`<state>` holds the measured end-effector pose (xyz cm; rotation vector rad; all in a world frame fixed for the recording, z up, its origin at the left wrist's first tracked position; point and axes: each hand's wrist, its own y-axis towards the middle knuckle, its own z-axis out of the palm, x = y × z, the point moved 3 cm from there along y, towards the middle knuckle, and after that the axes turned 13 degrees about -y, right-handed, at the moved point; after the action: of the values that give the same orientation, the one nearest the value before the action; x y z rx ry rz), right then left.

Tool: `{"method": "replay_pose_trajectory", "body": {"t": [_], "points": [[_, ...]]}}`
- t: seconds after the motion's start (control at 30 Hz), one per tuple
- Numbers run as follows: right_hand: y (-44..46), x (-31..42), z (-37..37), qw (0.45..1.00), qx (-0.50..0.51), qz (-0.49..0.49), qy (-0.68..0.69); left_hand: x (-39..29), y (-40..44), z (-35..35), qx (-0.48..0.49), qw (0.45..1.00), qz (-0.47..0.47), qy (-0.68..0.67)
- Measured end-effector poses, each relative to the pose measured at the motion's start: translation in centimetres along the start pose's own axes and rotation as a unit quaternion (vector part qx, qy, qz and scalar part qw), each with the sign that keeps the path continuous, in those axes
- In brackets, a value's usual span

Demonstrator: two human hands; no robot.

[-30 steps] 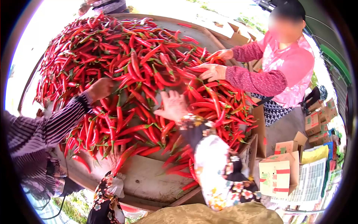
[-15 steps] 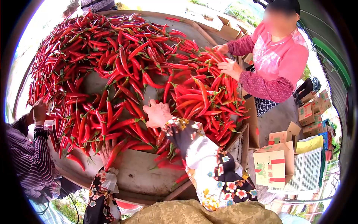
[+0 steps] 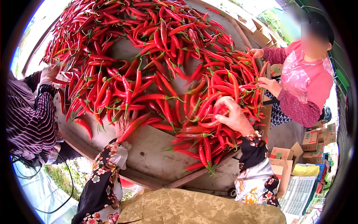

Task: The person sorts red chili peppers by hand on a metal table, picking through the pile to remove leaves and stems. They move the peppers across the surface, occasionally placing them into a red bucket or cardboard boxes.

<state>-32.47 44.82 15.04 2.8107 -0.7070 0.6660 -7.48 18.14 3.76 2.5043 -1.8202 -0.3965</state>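
Note:
A broad heap of red chili peppers (image 3: 145, 86) with green stems covers much of the tabletop (image 3: 149, 149). My right hand (image 3: 236, 117) is over the right part of the heap, its fingers and thumb curled around red chili peppers (image 3: 220, 109). How many are in it cannot be made out. At the near edge of the heap rests my left hand (image 3: 125, 125), low on the table. One large chili pepper (image 3: 133, 127) lies against it, and its fingers are largely hidden among the peppers.
A co-worker in pink (image 3: 302, 78) has both hands at the heap's right edge. Another person in a striped sleeve (image 3: 35, 115) reaches in from the left. Cardboard boxes (image 3: 285, 153) and a white plastic crate (image 3: 298, 192) stand at right. A wooden strip (image 3: 195, 175) crosses the tabletop.
My right hand has moved right, from spread above the middle of the heap to curled around peppers. The view has shifted, and my left hand remains at the near edge.

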Motion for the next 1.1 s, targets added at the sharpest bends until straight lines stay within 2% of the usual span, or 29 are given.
{"method": "replay_pose_trajectory", "body": {"t": [0.03,0.1,0.17,0.23,0.3,0.33,0.4,0.5,0.57,0.67,0.77,0.83,0.9,0.93,1.0,1.1], "points": [[-0.8,-0.7,-0.6,0.998,0.003,-0.006,-0.056,0.0,0.0,0.0,-0.002,1.0,0.0,-0.004],[-2.2,-1.2,-1.5,0.992,-0.057,0.013,-0.108,0.2,0.2,0.1,-0.004,1.0,0.002,-0.01],[-3.3,-0.7,-2.6,0.99,-0.084,0.04,-0.106,0.3,0.3,0.2,-0.006,1.0,0.001,-0.013],[-3.5,0.6,-2.9,0.972,-0.132,0.047,-0.188,0.3,0.4,0.1,-0.011,1.0,0.003,-0.016],[-3.4,2.5,-2.2,0.935,-0.137,0.045,-0.324,0.4,0.6,0.0,-0.012,1.0,0.002,-0.02],[-3.1,3.5,-1.3,0.925,-0.153,0.009,-0.348,0.5,0.5,0.1,-0.007,1.0,0.001,-0.019],[-2.7,6.9,1.2,0.937,-0.147,-0.056,-0.311,0.6,0.2,0.2,-0.01,1.0,-0.004,-0.028],[-3.1,9.7,7.5,0.955,-0.056,-0.141,-0.254,0.7,-0.1,0.8,-0.007,1.0,-0.009,-0.027],[-3.4,9.4,11.5,0.943,-0.06,-0.147,-0.293,0.7,0.0,0.8,-0.039,0.999,-0.002,-0.003],[-3.7,8.7,12.3,0.906,-0.073,-0.157,-0.386,0.9,0.0,1.1,-0.036,0.999,-0.015,-0.003],[-4.6,8.4,10.0,0.973,-0.014,-0.113,-0.201,0.6,-0.1,0.9,-0.043,0.999,-0.007,-0.01],[-4.4,8.2,8.0,0.98,-0.081,-0.107,-0.15,0.6,-0.1,0.7,-0.034,0.999,-0.016,-0.027],[-3.8,6.5,6.6,0.968,-0.132,-0.066,-0.203,0.7,-0.1,1.0,0.005,0.997,-0.046,-0.061],[-2.9,6.1,5.7,0.955,-0.192,-0.071,-0.213,0.6,-0.1,0.9,-0.018,0.998,-0.031,-0.046],[-1.6,5.1,5.1,0.959,-0.145,-0.036,-0.243,0.3,-0.2,0.6,-0.065,0.998,-0.002,-0.016],[-0.1,3.5,5.7,0.953,-0.021,-0.025,-0.301,0.7,-0.2,1.3,0.005,0.999,-0.031,-0.041]]}}
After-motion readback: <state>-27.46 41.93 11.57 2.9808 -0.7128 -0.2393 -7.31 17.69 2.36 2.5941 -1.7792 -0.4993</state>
